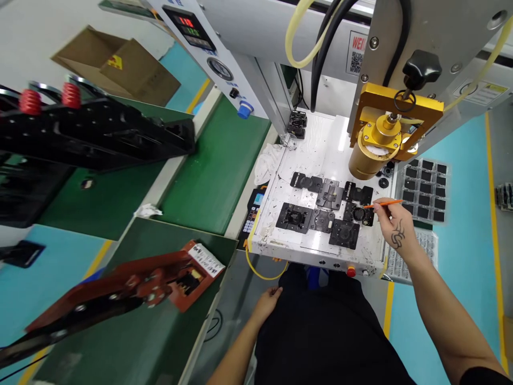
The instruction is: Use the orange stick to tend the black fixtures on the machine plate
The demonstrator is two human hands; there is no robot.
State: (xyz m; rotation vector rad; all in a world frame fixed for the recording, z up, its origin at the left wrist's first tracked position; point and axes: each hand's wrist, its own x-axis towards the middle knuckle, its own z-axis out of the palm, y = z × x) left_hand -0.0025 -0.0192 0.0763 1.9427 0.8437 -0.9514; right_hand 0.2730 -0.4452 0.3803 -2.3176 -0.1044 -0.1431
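The right hand [395, 222] pinches an orange stick [382, 203], its tip at a black fixture [359, 214] on the counter [320, 160]; a slip could knock the part askew. The left hand [267, 300] hangs loosely curled, holding nothing

A factory assembly station is shown. A press machine [385, 144] with a digital control panel [192, 29] is mounted over a white tabletop [320, 144] set with black fixtures [332, 208]. Green conveyor belts [212, 166], a tray of black parts [425, 190] and a yellow-lined painted floor [465, 224] are seen around it.
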